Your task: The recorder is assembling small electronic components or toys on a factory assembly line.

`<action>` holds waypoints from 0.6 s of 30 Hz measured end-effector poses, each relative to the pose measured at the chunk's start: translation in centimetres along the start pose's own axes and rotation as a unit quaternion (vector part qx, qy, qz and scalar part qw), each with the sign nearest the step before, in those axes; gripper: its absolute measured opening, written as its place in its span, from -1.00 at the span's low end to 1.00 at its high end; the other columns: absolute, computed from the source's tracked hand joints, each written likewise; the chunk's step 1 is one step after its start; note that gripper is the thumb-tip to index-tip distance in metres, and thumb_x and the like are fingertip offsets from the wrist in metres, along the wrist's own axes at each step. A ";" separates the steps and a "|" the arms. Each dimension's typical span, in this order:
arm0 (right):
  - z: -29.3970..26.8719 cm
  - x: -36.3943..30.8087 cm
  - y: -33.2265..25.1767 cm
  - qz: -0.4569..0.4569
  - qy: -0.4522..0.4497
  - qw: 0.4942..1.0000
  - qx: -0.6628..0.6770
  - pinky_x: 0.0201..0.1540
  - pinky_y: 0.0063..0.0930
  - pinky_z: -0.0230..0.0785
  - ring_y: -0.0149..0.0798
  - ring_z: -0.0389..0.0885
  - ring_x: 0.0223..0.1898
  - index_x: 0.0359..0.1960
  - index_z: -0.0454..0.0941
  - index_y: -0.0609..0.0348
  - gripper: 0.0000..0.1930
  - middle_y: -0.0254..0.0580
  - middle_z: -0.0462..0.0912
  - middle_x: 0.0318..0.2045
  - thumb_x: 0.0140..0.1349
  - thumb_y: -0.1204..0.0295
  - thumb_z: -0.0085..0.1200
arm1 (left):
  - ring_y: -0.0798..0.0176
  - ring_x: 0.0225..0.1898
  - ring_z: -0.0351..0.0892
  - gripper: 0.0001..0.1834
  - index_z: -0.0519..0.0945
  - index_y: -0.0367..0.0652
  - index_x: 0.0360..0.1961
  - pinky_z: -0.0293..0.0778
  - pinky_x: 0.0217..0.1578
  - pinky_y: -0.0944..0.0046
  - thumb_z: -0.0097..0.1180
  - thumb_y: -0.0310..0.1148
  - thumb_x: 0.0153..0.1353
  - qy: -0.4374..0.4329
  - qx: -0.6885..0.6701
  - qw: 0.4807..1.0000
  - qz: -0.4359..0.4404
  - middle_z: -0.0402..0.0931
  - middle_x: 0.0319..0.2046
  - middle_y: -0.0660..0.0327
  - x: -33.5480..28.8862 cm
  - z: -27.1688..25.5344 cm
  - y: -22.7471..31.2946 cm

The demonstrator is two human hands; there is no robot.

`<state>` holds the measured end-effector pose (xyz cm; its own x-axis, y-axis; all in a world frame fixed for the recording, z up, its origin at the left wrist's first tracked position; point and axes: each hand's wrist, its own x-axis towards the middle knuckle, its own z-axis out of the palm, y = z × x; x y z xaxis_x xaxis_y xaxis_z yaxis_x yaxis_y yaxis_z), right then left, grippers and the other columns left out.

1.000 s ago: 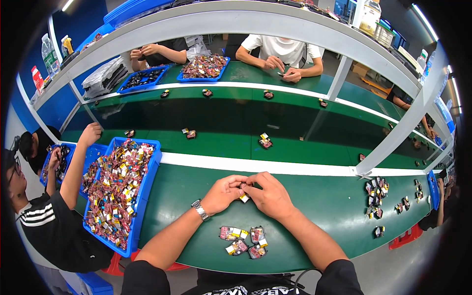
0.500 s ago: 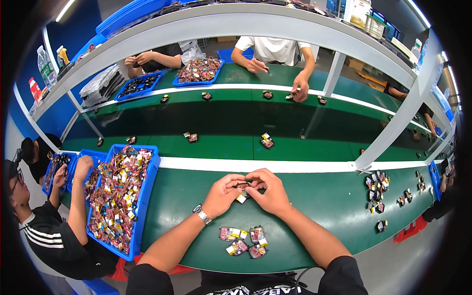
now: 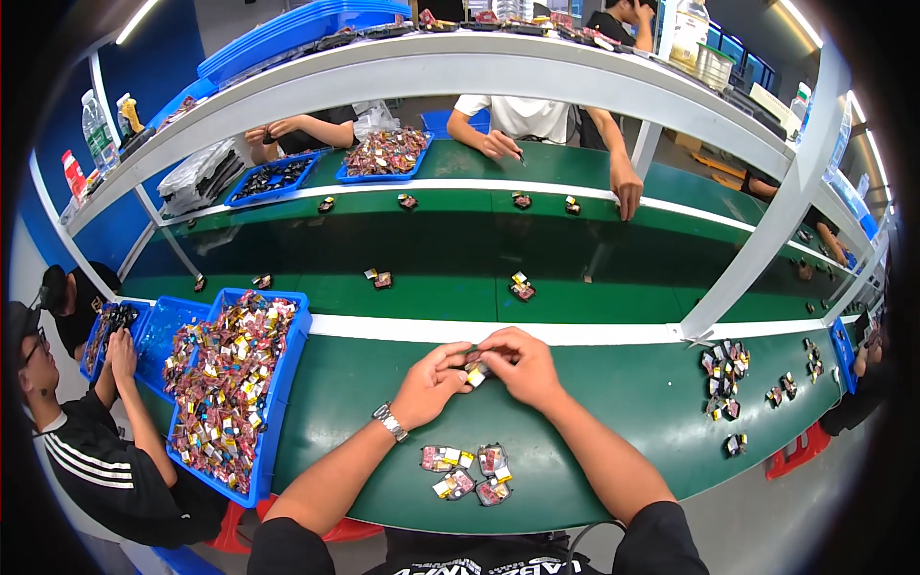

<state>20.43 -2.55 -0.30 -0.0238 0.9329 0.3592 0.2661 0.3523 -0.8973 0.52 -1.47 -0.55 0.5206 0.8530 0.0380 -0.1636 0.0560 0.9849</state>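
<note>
Above the green bench, my left hand [image 3: 431, 387] and my right hand [image 3: 526, 370] meet, fingers curled around one small circuit board assembly [image 3: 476, 377]. Its red board and a yellow-and-white block show between the fingers; the rest is covered. The right thumb and forefinger pinch its upper part, while the left fingers hold its left side. Nearer to me lie several similar board assemblies [image 3: 460, 482] in a loose cluster, with red boards, dark rims and yellow-white blocks.
Left stands a blue tray [image 3: 274, 407] heaped with red-and-yellow boards, beside a seated co-worker [image 3: 86, 450]. More assemblies [image 3: 724, 374] lie at right. Past a white rail [image 3: 479, 330] runs a green belt [image 3: 431, 300] with spaced assemblies. A grey shelf frame [image 3: 747, 278] spans overhead.
My fingers have shifted on the board assembly, the right ones now pinching its top. The co-worker at left has brought both hands together. Across the belt, a person's hand has moved right, leaving an assembly behind.
</note>
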 end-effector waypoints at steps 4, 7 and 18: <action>-5.5 3.2 4.9 0.059 0.166 0.981 0.083 -0.28 -0.54 0.52 -0.36 0.67 -0.33 -0.29 0.66 0.28 -0.89 -0.15 0.67 -0.28 0.14 0.58 0.21 | 0.19 -0.16 0.69 -0.74 0.57 -0.27 -0.01 0.60 -0.12 0.24 0.04 -0.53 0.29 0.004 0.277 0.959 0.056 0.65 -0.10 0.11 -0.2 -0.9 1.9; -10.9 4.7 7.4 0.107 0.287 0.941 -0.142 -0.23 -0.45 0.52 -0.27 0.68 -0.35 -0.30 0.66 0.29 -0.87 -0.10 0.69 -0.32 0.11 0.52 0.27 | 0.09 -0.22 0.69 -0.78 0.60 -0.22 -0.10 0.60 -0.14 0.16 0.08 -0.51 0.22 0.000 0.553 0.812 0.188 0.66 -0.18 0.13 -0.6 -1.5 5.2; -7.8 5.9 4.9 -0.013 0.193 0.937 -0.292 0.03 -0.22 0.36 0.00 0.48 -0.03 -0.05 0.54 0.20 -0.64 -0.04 0.54 -0.05 0.10 0.40 0.26 | 0.12 -0.13 0.59 -0.79 0.56 -0.24 -0.35 0.47 -0.19 0.26 0.10 -0.34 0.01 -0.170 0.770 0.427 0.442 0.59 -0.28 0.10 -2.1 1.7 9.0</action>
<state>29.12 4.10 -0.55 0.2826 0.7888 0.5459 0.7550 0.1681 -0.6338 -0.63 -3.64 8.50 0.9604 0.0483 0.2743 0.1871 -0.8414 -0.5071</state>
